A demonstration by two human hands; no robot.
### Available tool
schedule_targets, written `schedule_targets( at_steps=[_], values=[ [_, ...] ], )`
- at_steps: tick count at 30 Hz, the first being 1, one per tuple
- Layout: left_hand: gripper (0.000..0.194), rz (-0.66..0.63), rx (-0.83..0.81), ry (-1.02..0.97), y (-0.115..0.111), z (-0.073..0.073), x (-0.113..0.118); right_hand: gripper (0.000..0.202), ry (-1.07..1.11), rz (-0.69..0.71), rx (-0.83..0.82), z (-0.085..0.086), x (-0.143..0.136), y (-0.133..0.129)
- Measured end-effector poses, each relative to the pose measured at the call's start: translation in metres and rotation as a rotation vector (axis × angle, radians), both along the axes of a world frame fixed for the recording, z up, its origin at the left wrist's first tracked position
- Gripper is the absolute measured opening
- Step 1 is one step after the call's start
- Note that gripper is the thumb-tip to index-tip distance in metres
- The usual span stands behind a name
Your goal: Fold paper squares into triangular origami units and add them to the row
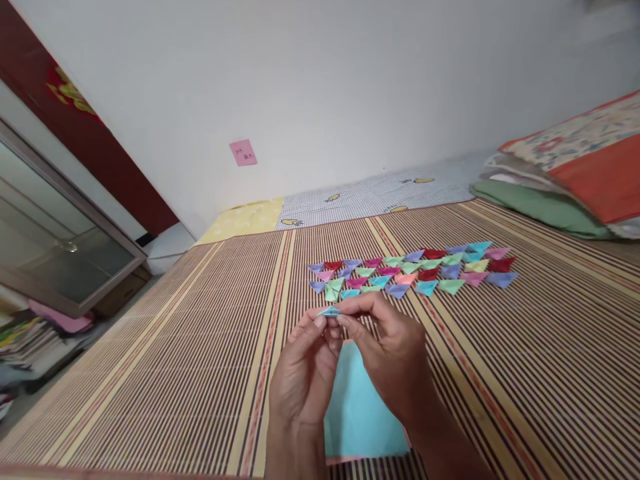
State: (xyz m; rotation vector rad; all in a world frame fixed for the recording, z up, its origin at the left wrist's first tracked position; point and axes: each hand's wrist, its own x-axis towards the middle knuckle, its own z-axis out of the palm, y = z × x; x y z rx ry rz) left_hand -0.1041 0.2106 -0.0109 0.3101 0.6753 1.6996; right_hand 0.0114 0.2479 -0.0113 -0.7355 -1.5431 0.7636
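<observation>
While we pinch its ends with left hand (304,375) and right hand (393,341), small light-blue folded-paper piece (329,311) lies crosswise between. Neither's nearer.

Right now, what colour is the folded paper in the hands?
Light blue: the folded paper shows in the head view, the only one.

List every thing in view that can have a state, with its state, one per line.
Left hand: pinching the small paper.
Right hand: pinching the same paper from the other side.
Small paper: blue, folded, held up between the hands.
Sheet: blue, unfolded, lying flat, partly hidden by the hands.
Colored pieces: folded, laid out in rows.
Mat: spread out flat.
Note: up on the wall.
Bedding: piled up.
</observation>
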Motion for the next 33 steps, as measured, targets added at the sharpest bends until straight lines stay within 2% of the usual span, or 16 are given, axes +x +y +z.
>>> schedule_targets(
  at_steps=[3, 6, 13, 22, 29, 33],
  values=[
    [0.016, -0.074, -0.007, -0.095, -0.001, 0.002, -0.003, 0.015, 0.001, 0.031, 0.045, -0.001, -0.001, 0.001],
    [0.012, -0.096, -0.018, -0.148, -0.001, 0.004, -0.004, 0.018, -0.014, 0.045, 0.103, 0.000, -0.002, 0.001],
    [0.010, 0.034, 0.029, -0.029, -0.002, 0.006, 0.000, 0.020, -0.004, 0.030, 0.166, -0.001, -0.005, -0.001],
    [0.012, 0.150, 0.031, 0.130, -0.003, 0.006, 0.003, 0.011, 0.019, 0.092, 0.001, -0.002, -0.004, 0.001],
    [0.017, 0.138, 0.036, 0.156, -0.002, 0.008, 0.006, 0.004, 0.133, 0.227, -0.191, -0.008, -0.002, 0.003],
    [0.017, 0.117, 0.036, 0.185, -0.002, 0.007, 0.008, 0.005, 0.166, 0.234, -0.237, -0.006, -0.001, 0.005]
  ],
)
